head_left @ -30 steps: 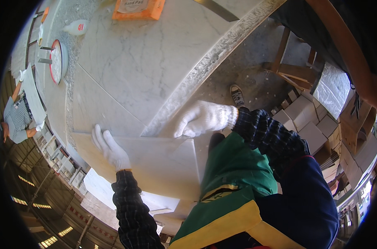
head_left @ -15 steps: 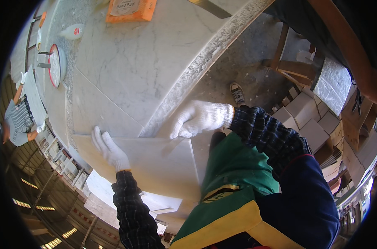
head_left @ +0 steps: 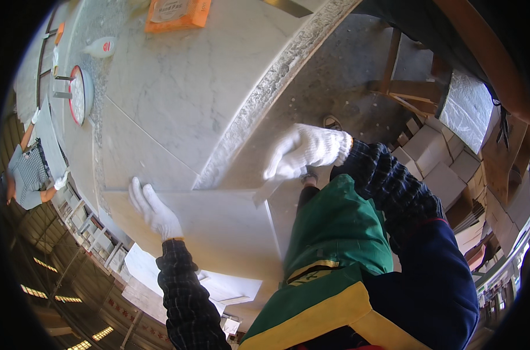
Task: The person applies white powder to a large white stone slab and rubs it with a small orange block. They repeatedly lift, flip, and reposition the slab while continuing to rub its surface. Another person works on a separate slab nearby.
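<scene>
My left hand, in a white knit glove, rests with its fingers stretched out along the upper edge of a pale marble-look slab. My right hand, gloved the same way, is raised off the slab's right corner. Its fingers are closed on a thin, flat scraper; the handle is hidden in the glove and the blade points down toward the slab's edge. Beyond the slab lies a larger grey-veined marble surface with a rough, chipped edge strip on its right.
A red-rimmed bowl of white paste holds blades at the far left, near a white bottle. An orange box and a metal blade lie farther off. Other people stand left and at upper right. Boxes are stacked right.
My right hand has lifted away from the slab, moving right and farther off with the scraper. My left hand stays almost in place.
</scene>
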Demonstrator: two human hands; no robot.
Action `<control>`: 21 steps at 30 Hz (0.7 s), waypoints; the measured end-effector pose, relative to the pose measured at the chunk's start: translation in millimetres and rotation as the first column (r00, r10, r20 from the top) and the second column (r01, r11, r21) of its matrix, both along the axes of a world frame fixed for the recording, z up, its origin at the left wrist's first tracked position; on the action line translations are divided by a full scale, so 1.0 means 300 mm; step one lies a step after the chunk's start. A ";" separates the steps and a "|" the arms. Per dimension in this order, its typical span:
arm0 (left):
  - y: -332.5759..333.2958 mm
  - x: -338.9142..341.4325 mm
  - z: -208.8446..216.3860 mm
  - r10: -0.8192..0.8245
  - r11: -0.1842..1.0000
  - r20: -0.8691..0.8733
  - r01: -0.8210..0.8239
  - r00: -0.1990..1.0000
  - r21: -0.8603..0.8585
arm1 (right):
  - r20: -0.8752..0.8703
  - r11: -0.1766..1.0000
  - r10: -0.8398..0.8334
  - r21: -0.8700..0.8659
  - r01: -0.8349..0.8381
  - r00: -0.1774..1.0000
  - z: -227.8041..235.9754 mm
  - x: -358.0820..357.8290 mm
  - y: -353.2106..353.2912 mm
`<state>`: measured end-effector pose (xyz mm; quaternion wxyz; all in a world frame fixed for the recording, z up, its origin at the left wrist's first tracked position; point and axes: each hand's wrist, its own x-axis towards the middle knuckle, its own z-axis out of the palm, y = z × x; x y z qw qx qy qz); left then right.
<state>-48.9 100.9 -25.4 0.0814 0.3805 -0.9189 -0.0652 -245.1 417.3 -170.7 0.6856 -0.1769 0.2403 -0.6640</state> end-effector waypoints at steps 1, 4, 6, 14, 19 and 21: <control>-0.004 0.001 -0.001 -0.035 0.999 -0.011 0.035 0.999 -0.010 | 0.143 0.988 -0.145 -0.032 0.151 0.979 -0.018 0.020 0.027; -0.023 0.005 -0.010 -0.027 1.000 -0.018 0.027 0.999 -0.013 | 0.284 0.909 -0.417 0.128 0.397 0.863 -0.042 0.113 0.105; -0.034 0.012 -0.017 -0.019 1.000 -0.035 0.019 0.999 0.008 | 0.330 0.828 -0.560 0.186 0.529 0.760 -0.020 0.214 0.119; -0.032 0.033 -0.038 -0.353 0.920 -0.034 0.340 0.935 -0.196 | -0.571 0.412 -0.704 0.157 0.897 0.423 0.163 0.606 0.073; -0.017 0.021 -0.044 -0.606 0.794 -0.079 0.595 0.792 -0.123 | -0.930 0.180 -0.366 -0.105 0.978 -0.032 0.140 0.718 -0.023; -0.023 0.019 -0.042 -0.591 0.802 -0.033 0.583 0.806 -0.129 | -0.891 0.224 -0.413 -0.298 0.928 -0.187 0.102 0.730 -0.024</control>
